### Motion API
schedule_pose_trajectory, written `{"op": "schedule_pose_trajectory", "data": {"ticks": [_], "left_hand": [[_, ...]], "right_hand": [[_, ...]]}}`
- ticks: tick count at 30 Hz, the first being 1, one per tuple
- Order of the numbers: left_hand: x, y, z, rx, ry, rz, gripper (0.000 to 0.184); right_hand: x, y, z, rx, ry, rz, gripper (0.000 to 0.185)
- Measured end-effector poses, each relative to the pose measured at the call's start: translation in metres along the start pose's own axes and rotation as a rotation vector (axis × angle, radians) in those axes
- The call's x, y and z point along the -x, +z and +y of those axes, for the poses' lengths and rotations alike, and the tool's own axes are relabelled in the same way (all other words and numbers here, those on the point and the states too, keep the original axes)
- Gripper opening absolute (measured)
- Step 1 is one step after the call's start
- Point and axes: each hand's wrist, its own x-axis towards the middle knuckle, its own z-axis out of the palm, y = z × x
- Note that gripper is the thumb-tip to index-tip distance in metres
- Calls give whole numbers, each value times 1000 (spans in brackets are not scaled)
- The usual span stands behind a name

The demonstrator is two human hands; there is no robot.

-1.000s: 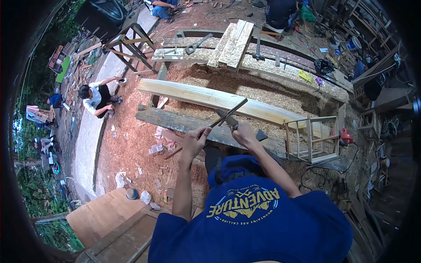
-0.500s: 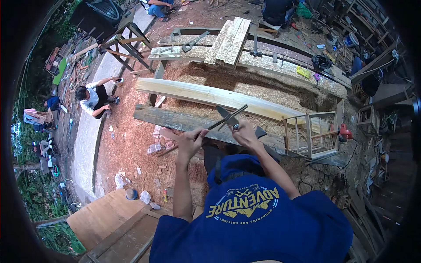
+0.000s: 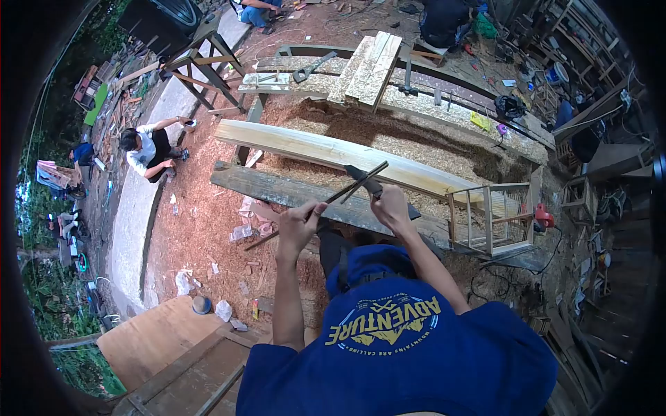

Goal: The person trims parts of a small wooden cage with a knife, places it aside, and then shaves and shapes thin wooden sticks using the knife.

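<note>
A thin dark wooden stick slants up to the right, its lower part in my left hand, whose fingers are wrapped round it. My right hand is closed on the handle of a knife with a broad dark blade. The blade crosses the stick near its upper end. Below both hands' work lies a weathered grey plank. Beyond it rests a long pale wooden beam.
A small slatted wooden frame stands at the right, beside a red power tool. Boards and a handsaw lie on a bench ahead. A person in white squats at the left; others sit at the top.
The knife and my right hand have shifted slightly along the stick. The view has moved a little. My left hand keeps its hold.
</note>
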Motion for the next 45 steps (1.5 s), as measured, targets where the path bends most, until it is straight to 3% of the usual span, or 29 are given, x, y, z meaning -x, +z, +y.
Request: {"op": "schedule_pose_trajectory", "data": {"ticks": [2,4,6,7,8,10,12,13,19,24,29,34,37,41,45], "left_hand": [[-3,-7,-12,4,44,27,28],[-9,-11,-24,24,122,55,26],[-17,-1,-39,269,127,148,26],[-20,-2,-44,391,130,200,26],[-16,-16,-55,290,-42,98,27],[-9,-19,-56,238,-23,126,28],[-2,-20,-40,177,92,225,33],[-2,-16,-38,180,43,203,34],[-4,6,-12,397,-197,43,40],[-5,30,-5,520,-186,-22,41],[-2,43,7,648,-215,-170,40],[4,41,24,464,-192,-144,33],[6,31,29,229,-159,-130,28],[1,24,37,-91,-3,-139,24],[-15,18,42,-278,28,-94,24]], "right_hand": [[1,10,5,-168,-64,-101,29],[8,7,-4,-496,13,-399,37],[22,-23,-33,-826,120,-758,49],[19,-17,-26,-799,110,-561,49],[12,-8,-11,-767,96,-360,50],[6,-33,-15,-661,138,-68,54],[-11,-37,7,-364,82,-107,56],[-11,-38,5,-260,85,-135,56],[-4,-22,-7,-238,38,-160,53],[-5,9,-3,-406,-112,-168,47],[-5,-3,-28,-609,-64,-121,39],[-14,-9,-14,-560,74,57,30],[-4,-33,-23,-237,-97,332,26],[2,-45,-8,65,-187,12,33],[6,-61,-8,215,26,-254,37]]}}
